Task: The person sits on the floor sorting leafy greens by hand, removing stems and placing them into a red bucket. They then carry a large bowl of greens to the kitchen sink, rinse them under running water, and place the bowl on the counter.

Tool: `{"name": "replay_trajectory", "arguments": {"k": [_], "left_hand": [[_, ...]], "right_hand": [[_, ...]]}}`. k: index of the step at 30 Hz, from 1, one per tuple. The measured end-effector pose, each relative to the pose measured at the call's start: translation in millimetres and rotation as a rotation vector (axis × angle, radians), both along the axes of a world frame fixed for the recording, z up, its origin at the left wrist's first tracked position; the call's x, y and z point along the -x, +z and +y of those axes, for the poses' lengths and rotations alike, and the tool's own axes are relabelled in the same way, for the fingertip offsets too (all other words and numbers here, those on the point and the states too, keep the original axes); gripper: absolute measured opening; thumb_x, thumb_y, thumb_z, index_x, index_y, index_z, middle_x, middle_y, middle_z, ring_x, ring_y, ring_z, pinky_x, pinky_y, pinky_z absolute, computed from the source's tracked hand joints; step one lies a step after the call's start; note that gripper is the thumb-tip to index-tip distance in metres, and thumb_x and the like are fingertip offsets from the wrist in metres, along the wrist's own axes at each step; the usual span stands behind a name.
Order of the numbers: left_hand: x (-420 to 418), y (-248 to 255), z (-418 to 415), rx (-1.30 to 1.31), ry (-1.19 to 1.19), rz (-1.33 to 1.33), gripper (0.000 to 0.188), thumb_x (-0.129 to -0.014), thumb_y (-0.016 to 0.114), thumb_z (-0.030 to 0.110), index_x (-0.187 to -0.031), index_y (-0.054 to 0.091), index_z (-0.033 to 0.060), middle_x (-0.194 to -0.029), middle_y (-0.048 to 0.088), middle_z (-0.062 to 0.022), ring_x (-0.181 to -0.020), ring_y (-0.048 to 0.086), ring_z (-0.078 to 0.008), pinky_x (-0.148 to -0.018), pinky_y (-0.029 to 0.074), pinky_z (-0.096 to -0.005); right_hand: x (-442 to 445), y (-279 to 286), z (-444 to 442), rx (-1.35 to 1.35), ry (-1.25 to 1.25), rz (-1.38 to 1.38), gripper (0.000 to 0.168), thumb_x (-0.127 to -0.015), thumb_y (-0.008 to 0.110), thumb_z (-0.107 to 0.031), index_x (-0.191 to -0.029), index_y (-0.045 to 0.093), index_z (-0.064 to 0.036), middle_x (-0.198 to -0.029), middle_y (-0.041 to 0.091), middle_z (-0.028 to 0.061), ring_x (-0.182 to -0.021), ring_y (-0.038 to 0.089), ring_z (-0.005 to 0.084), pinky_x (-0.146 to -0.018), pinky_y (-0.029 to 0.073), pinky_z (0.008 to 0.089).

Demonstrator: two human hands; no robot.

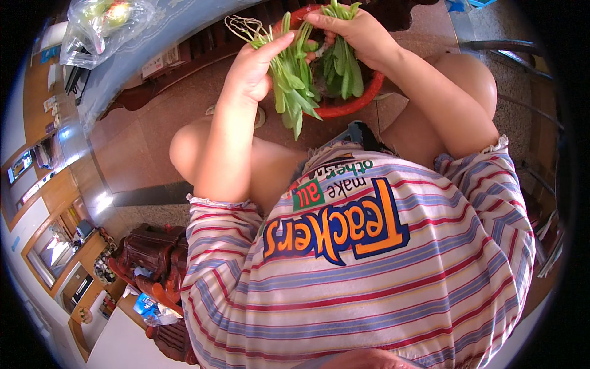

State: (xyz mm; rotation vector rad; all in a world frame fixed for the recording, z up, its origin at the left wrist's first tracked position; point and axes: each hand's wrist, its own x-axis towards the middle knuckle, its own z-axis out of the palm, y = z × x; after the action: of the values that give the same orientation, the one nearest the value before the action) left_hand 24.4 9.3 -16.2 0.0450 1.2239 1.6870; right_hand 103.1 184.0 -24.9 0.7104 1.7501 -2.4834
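My left hand (251, 69) grips a bunch of long-leaved greens (295, 90). Thin pale roots stick out of it to the upper left, and its leaves hang towards me past the rim of a red round container (352, 110). In my right hand (368, 34) is a second, smaller bunch of leafy greens (345, 71), its leaves hanging down over the container. The thumbs of both hands point inward, and the two bunches are close together. My hands and the greens hide much of the container's inside.
A table with a pale patterned cover (184, 25) stands at the upper left, bearing a clear plastic bag (108, 27) with round green produce. My knees flank the container above the tiled floor (138, 133). Carved dark wooden furniture (152, 253) stands left, and a dark metal frame (502, 46) right.
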Motion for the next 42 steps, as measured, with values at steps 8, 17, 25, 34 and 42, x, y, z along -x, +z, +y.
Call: {"name": "replay_trajectory", "arguments": {"k": [8,17,25,34,42], "left_hand": [[-3.2,-4.0,0.0,-0.077,-0.056,-0.032,0.034,-0.084,0.062,0.012,-0.115,0.054,-0.0005,-0.102,0.062,-0.0126,-0.087,0.064,-0.0246,-0.078,0.052,-0.0361],[9.6,-3.9,-13.6,-0.204,-0.016,0.013,0.044,-0.088,0.053,0.01,-0.128,0.04,-0.0027,-0.119,0.053,-0.0187,-0.105,0.056,-0.0265,-0.093,0.045,-0.0362],[-1.3,-4.6,-6.3,-0.196,-0.16,0.089,0.049,-0.079,0.059,-0.001,-0.126,0.044,-0.0021,-0.109,0.058,-0.0157,-0.092,0.059,-0.0206,-0.077,0.047,-0.0275],[-7.5,4.8,1.0,-0.159,-0.21,0.011,0.038,-0.084,0.057,0.006,-0.12,0.048,-0.0007,-0.105,0.06,-0.0149,-0.097,0.059,-0.0245,-0.08,0.05,-0.0359],[2.7,-0.8,-14.6,-0.067,-0.174,-0.039,0.026,-0.085,0.06,0.012,-0.106,0.058,-0.0032,-0.088,0.063,-0.0127,-0.075,0.063,-0.0218,-0.072,0.052,-0.0333]], "right_hand": [[-1.2,5.7,-11.9,0.175,0.13,0.032,0.024,-0.079,0.07,-0.024,-0.083,0.063,-0.001,-0.061,0.051,0.0022,-0.053,0.054,0.0112,-0.048,0.049,0.026],[0.9,31.9,28.6,0.079,-0.066,0.078,0.023,-0.092,0.049,-0.018,-0.089,0.061,0.001,-0.083,0.064,0.0097,-0.071,0.06,0.0169,-0.065,0.05,0.0273],[-3.4,43.1,2.8,-0.134,0.317,0.237,0.014,-0.08,0.068,-0.014,-0.09,0.066,-0.003,-0.079,0.064,-0.001,-0.069,0.055,0.0055,-0.061,0.044,0.0207],[0.2,21.9,6.4,-0.224,0.254,-0.01,0.017,-0.08,0.068,-0.02,-0.084,0.066,-0.004,-0.066,0.059,-0.0012,-0.056,0.05,0.0062,-0.052,0.04,0.0214],[-3.3,31.6,19.7,-0.244,0.1,-0.076,0.022,-0.081,0.068,-0.022,-0.073,0.064,-0.002,-0.061,0.058,0.0002,-0.052,0.05,0.008,-0.048,0.039,0.0229]]}}
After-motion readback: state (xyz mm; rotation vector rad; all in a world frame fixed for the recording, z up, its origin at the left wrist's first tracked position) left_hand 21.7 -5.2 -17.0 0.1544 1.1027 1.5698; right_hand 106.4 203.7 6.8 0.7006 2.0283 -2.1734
